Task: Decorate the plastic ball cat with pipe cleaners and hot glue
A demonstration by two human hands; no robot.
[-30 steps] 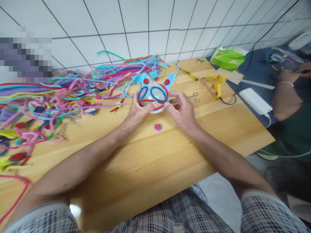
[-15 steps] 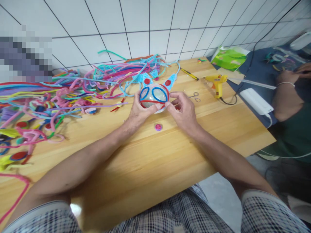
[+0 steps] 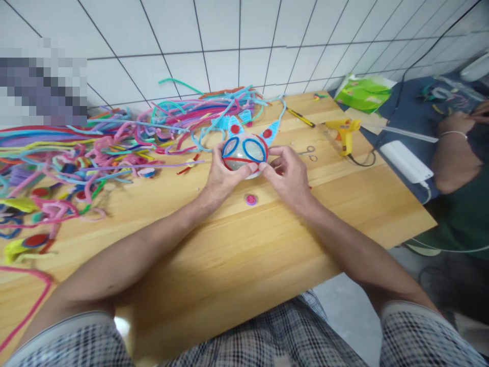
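Between both hands is a clear, rounded plastic ball [image 3: 243, 152] with two blue pipe-cleaner loops and a red pipe-cleaner line across its front. My left hand [image 3: 225, 172] is wrapped round its left side, thumb on the lower front. My right hand [image 3: 287, 172] pinches at the lower right edge, thumb tip against the red line; its other fingers are partly hidden. Behind the ball's top lie two light-blue pointed pieces with red discs, the right one [image 3: 270, 132] trailing a blue strand. A small pink-and-purple coil [image 3: 251, 199] lies on the table in front of the ball.
Many coloured pipe cleaners [image 3: 114, 140] are heaped on the left of the wooden table [image 3: 229, 275]. Scissors [image 3: 308, 154], a yellow cutter knife [image 3: 300, 118] and a yellow glue gun [image 3: 347, 135] lie to the right. Farther right are a white power strip [image 3: 407, 162] and another person's arm [image 3: 456, 153].
The view has shifted slightly, so everything sits a little farther right. Both hands keep nearly the same hold on the ball.
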